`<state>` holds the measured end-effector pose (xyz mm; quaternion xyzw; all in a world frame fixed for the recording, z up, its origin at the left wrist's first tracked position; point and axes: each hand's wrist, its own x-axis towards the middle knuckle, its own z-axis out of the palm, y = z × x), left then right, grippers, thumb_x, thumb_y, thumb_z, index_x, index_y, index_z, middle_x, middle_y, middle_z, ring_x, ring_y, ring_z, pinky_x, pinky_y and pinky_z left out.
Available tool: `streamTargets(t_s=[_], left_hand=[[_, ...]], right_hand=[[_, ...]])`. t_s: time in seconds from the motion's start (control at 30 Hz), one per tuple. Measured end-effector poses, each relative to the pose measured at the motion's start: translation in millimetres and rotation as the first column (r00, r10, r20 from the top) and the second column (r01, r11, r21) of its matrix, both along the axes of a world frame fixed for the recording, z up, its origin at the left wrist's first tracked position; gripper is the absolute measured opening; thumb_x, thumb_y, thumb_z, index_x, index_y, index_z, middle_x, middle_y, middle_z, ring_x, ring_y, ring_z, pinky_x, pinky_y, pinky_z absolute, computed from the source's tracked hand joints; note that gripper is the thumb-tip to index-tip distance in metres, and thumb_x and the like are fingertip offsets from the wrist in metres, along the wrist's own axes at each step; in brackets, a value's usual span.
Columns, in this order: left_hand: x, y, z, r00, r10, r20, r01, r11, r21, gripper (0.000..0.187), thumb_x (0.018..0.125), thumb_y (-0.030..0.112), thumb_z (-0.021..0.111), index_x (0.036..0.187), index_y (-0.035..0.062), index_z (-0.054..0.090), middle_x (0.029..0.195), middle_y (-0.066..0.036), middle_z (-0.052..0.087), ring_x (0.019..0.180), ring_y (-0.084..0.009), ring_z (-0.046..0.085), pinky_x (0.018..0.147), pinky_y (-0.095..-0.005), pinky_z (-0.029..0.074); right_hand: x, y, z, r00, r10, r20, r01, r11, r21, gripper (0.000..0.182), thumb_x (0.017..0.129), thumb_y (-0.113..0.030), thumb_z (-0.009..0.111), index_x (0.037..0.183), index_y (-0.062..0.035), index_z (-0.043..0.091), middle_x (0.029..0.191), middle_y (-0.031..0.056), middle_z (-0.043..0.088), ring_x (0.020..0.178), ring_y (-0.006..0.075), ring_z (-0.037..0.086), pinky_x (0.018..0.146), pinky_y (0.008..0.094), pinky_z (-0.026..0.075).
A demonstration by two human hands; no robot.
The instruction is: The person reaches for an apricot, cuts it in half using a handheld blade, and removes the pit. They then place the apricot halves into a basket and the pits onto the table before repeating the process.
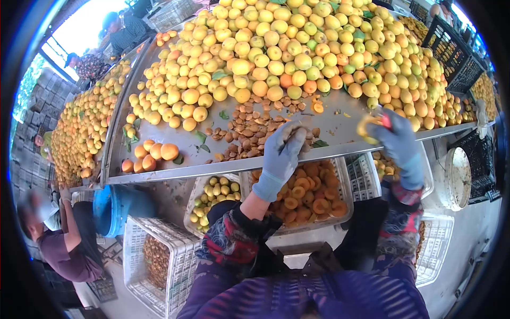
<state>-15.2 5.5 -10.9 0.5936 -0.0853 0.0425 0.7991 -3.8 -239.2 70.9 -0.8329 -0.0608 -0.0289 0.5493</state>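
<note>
My left hand [282,157], in a grey-blue glove, is closed above the table's front edge, its fingertips curled beside a heap of brown apricot pits [249,133]. Whatever those fingers pinch, I cannot tell. Over to the right, my right hand [398,142], gloved alike and blurred by motion, is closed on a yellow-orange apricot [365,129]. A small red object [386,122] shows at its fingers. Behind both hands rises a big pile of yellow apricots [276,53] on the metal table [207,169]. Opened apricot halves [307,191] fill a crate below my left hand.
Several whole apricots [150,155] lie at the table's left front. Below stand a crate of greenish apricots [215,199], a white crate of pits [159,260], a blue barrel [114,210] and a white bucket [457,178]. A person [64,239] sits at left; others work farther back.
</note>
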Motion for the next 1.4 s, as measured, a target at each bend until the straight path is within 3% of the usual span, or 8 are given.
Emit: streamTargets(t_s=[0.2, 0.6, 0.67, 1.03, 1.1, 1.17, 1.2, 1.4], left_hand=[[9.4, 11.0, -6.9, 0.971, 0.052, 0.232, -0.15, 0.89, 0.431, 0.014, 0.088, 0.01, 0.059, 0.096, 0.0004, 0.065, 0.084, -0.001, 0.06, 0.075, -0.0088, 0.055, 0.069, -0.0202, 0.044], [124.0, 129.0, 59.0, 0.923, 0.326, 0.204, -0.375, 0.647, 0.664, 0.034, 0.079, 0.007, 0.067, 0.113, 0.0026, 0.061, 0.089, -0.003, 0.062, 0.077, -0.0124, 0.056, 0.072, -0.0244, 0.047], [148.9, 144.5, 37.7, 0.891, 0.256, 0.375, -0.44, 0.284, 0.852, 0.045, 0.077, 0.014, 0.072, 0.118, 0.0056, 0.057, 0.097, -0.009, 0.061, 0.081, -0.0175, 0.059, 0.076, -0.028, 0.048], [224.9, 120.9, 16.0, 0.897, 0.289, 0.335, -0.342, -0.027, 0.939, 0.054, 0.071, 0.024, 0.077, 0.116, 0.0092, 0.051, 0.11, -0.018, 0.052, 0.101, -0.0339, 0.054, 0.086, -0.0423, 0.047], [223.2, 129.0, 6.9, 0.872, 0.273, 0.406, -0.433, 0.046, 0.9, 0.044, 0.074, 0.021, 0.075, 0.109, 0.008, 0.051, 0.107, -0.016, 0.055, 0.093, -0.0312, 0.058, 0.082, -0.0436, 0.049], [212.3, 131.1, 11.7, 0.901, 0.423, -0.1, -0.384, 0.882, 0.272, 0.037, 0.079, 0.021, 0.068, 0.109, 0.0062, 0.052, 0.104, -0.014, 0.057, 0.085, -0.029, 0.06, 0.078, -0.0443, 0.05], [206.3, 138.6, 10.7, 0.953, 0.245, -0.179, -0.263, 0.961, -0.087, 0.036, 0.086, 0.024, 0.058, 0.116, 0.0055, 0.049, 0.106, -0.014, 0.058, 0.091, -0.0282, 0.058, 0.078, -0.0469, 0.048], [125.8, 100.5, 34.8, 0.987, -0.125, -0.104, 0.039, 0.8, -0.599, 0.041, 0.091, 0.031, 0.053, 0.119, 0.0021, 0.05, 0.105, -0.015, 0.061, 0.092, -0.0311, 0.062, 0.081, -0.0456, 0.051]], right_hand=[[-30.8, -78.6, -16.5, 0.973, -0.22, 0.073, 0.227, 0.844, -0.486, 0.018, 0.082, -0.014, 0.065, 0.093, -0.0002, 0.06, 0.067, 0.0021, 0.058, 0.057, 0.0066, 0.047, 0.052, 0.0234, 0.042], [6.6, 65.7, -57.2, 0.994, -0.027, -0.103, 0.074, 0.874, 0.48, 0.015, 0.086, -0.007, 0.057, 0.098, 0.0015, 0.06, 0.07, 0.0018, 0.059, 0.054, 0.0061, 0.054, 0.046, 0.018, 0.039], [10.4, 65.2, -63.5, 0.981, -0.018, -0.193, 0.116, 0.853, 0.51, 0.014, 0.087, -0.008, 0.058, 0.097, 0.0009, 0.06, 0.068, 0.0015, 0.058, 0.053, 0.0062, 0.054, 0.044, 0.0185, 0.038], [39.9, 63.5, -62.8, 0.935, -0.05, -0.35, 0.227, 0.846, 0.483, 0.015, 0.089, -0.014, 0.058, 0.096, 0.0004, 0.059, 0.06, 0.0031, 0.055, 0.044, 0.0057, 0.047, 0.037, 0.0183, 0.032], [41.1, 60.4, -63.9, 0.943, -0.007, -0.332, 0.192, 0.828, 0.526, 0.017, 0.09, -0.014, 0.057, 0.098, 0.0002, 0.058, 0.061, 0.0042, 0.056, 0.042, 0.0059, 0.045, 0.037, 0.0183, 0.031], [43.0, 60.0, -65.1, 0.952, 0.032, -0.303, 0.156, 0.805, 0.573, 0.018, 0.091, -0.015, 0.056, 0.1, 0.0001, 0.057, 0.063, 0.0052, 0.057, 0.039, 0.0061, 0.043, 0.037, 0.0184, 0.031], [43.6, 61.6, -67.2, 0.965, 0.028, -0.26, 0.141, 0.779, 0.61, 0.02, 0.092, -0.017, 0.054, 0.104, -0.0009, 0.055, 0.064, 0.0054, 0.058, 0.038, 0.0061, 0.042, 0.037, 0.0186, 0.031], [41.3, 86.0, -70.9, 0.975, 0.142, -0.169, 0.023, 0.698, 0.715, 0.026, 0.096, -0.025, 0.047, 0.111, -0.0044, 0.053, 0.066, 0.0037, 0.058, 0.039, 0.0054, 0.043, 0.037, 0.0184, 0.03]])
